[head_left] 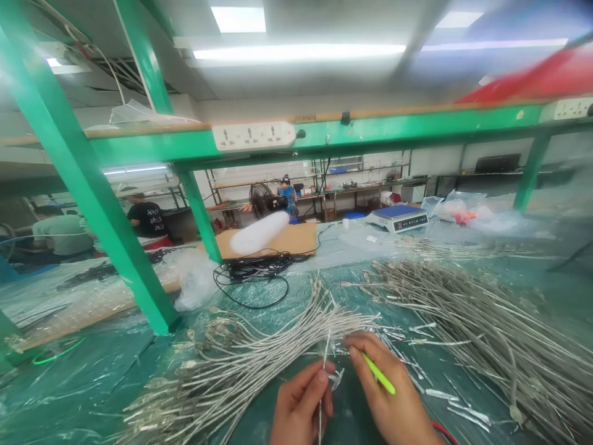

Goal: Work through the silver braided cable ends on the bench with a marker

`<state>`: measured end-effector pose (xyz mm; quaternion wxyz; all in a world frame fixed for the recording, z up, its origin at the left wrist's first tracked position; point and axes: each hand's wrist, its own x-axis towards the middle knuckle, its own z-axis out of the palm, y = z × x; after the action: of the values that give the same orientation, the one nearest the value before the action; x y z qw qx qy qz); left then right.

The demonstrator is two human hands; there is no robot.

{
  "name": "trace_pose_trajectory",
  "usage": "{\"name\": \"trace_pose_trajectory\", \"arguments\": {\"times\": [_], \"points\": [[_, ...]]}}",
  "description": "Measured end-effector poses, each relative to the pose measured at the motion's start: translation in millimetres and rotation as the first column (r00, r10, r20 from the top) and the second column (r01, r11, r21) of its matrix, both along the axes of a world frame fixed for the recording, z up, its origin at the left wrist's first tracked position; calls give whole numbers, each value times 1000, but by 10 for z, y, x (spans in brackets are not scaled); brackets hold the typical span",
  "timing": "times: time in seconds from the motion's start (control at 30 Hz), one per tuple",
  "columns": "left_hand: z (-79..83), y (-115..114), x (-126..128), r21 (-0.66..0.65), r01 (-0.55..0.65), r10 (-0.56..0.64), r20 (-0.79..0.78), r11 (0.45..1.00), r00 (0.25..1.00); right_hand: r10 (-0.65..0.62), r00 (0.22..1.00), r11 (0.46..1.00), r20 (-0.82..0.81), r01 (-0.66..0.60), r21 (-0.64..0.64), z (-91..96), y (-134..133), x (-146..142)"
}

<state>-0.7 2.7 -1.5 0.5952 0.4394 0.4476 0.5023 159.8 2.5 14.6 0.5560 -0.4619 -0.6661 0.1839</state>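
Near the bottom middle of the head view, my left hand pinches a thin silver cable between thumb and fingers, and the cable stands roughly upright. Close on its right, my right hand is closed around a slim tool with a bright yellow-green handle; its working tip is too small to make out. Behind and left of my hands lies a fanned bundle of silver cables with clear connectors at the left ends. A larger cable pile spreads to the right.
Scraps of silver foil litter the green table covering right of my hands. Farther back are a coiled black cable, a white foam roll and a scale. A green post rises at left; co-workers are beyond.
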Motion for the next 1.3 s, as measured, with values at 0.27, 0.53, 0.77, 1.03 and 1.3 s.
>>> {"name": "trace_pose_trajectory", "arguments": {"times": [0.27,0.53,0.77,1.03,1.3], "points": [[-22,47,-49,-18,-27,28,70,999,997,98,993,995,-72,-97,14,134,-86,29],[93,-5,-16,35,-24,23,27,999,999,320,947,945,37,-321,67,165,-206,-89],[146,-58,-1,65,-12,14,-27,998,1000,279,960,958,21,-279,57,143,-189,-83],[83,-29,-18,70,-18,21,-48,997,999,234,972,970,10,-234,59,139,-157,-80],[88,-27,-16,53,-28,30,-37,998,999,261,965,960,-2,-260,108,147,-180,-43]]}}
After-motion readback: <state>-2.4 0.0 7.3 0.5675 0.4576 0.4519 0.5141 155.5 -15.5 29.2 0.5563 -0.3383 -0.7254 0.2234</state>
